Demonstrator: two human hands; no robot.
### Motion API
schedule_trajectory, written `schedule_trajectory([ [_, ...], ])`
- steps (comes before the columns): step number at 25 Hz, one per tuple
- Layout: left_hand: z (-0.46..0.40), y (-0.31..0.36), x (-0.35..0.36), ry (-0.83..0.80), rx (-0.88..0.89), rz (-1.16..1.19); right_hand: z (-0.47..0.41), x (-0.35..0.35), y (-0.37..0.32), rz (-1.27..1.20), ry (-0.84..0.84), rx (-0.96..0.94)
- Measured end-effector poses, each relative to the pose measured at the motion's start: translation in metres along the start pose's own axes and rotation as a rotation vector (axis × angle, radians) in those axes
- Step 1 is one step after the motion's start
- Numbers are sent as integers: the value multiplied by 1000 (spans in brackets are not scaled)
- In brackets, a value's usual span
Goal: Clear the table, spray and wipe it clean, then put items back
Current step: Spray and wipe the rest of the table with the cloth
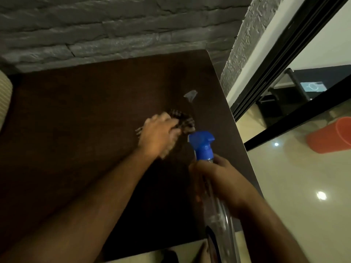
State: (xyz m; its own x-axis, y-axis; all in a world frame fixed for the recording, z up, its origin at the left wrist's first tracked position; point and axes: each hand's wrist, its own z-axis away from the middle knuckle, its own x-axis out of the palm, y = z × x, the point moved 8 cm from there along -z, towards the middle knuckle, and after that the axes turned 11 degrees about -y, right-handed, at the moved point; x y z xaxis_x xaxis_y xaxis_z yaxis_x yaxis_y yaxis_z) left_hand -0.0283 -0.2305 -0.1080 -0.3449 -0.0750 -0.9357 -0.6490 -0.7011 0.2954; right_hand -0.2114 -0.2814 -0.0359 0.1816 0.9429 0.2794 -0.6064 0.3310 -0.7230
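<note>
Two bare hands work over a dark wooden table (pixel 76 130) set against a grey stone wall (pixel 114 25). At the far left edge a striped cushion (pixel 4 97) shows beside the table. Toward the middle, the left hand (pixel 157 135) presses down on a checked cloth (pixel 183 120) bunched on the tabletop, its fingers curled over the fabric, though blur hides how tightly. Just beyond the cloth a wet patch (pixel 190 95) shines. To the right, the right hand (pixel 218 179) is wrapped round the neck of a clear spray bottle (pixel 220 215) with a blue trigger head (pixel 202 144), held above the table's right edge. Farther right, an orange bucket (pixel 330 136) lies on the glossy floor (pixel 294 205).
</note>
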Motion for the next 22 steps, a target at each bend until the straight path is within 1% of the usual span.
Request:
schedule_trajectory([
  [1, 36, 13, 13, -7, 122, -3, 4, 0, 1, 10, 0, 5],
  [2, 68, 12, 17, 0, 176, 0, 6, -2, 1, 12, 7, 8],
  [3, 82, -1, 12, 14, 168, 17, 9, -5, 4, 6, 16, 20],
  [4, 80, -17, 8, 33, 115, -1, 14, -7, 10, 6, 18, 45],
  [6, 34, -49, -13, 85, -96, -22, 15, -11, 14, 37, 7, 58],
  [7, 10, -54, -22, 113, -187, 5, 16, -12, 19, 47, 3, 63],
  [8, -5, -48, -24, 114, -228, 25, 18, -11, 24, 48, -1, 77],
  [9, -7, -33, -20, 115, -217, 37, 21, -10, 29, 46, -6, 90],
  [10, 5, -15, -11, 102, -163, 24, 24, -7, 31, 44, -13, 99],
  [11, 28, -1, 1, 77, -73, 0, 27, -5, 34, 44, -19, 106],
  [12, 55, 3, 11, 73, 3, 3, 30, -5, 36, 43, -24, 106],
  [13, 74, -8, 10, 87, 12, 15, 34, -6, 37, 42, -28, 101],
  [14, 79, -28, 3, 116, -28, 22, 38, -7, 40, 41, -30, 100],
  [16, 54, -62, -17, 166, -195, 7, 44, -13, 46, 55, -27, 104],
  [18, 23, -70, -23, 186, -287, -4, 53, -17, 57, 65, -22, 131],
  [20, 10, -56, -17, 168, -284, -1, 58, -15, 68, 58, -25, 154],
  [22, 18, -26, -7, 148, -204, 20, 62, -15, 74, 63, -9, 165],
])
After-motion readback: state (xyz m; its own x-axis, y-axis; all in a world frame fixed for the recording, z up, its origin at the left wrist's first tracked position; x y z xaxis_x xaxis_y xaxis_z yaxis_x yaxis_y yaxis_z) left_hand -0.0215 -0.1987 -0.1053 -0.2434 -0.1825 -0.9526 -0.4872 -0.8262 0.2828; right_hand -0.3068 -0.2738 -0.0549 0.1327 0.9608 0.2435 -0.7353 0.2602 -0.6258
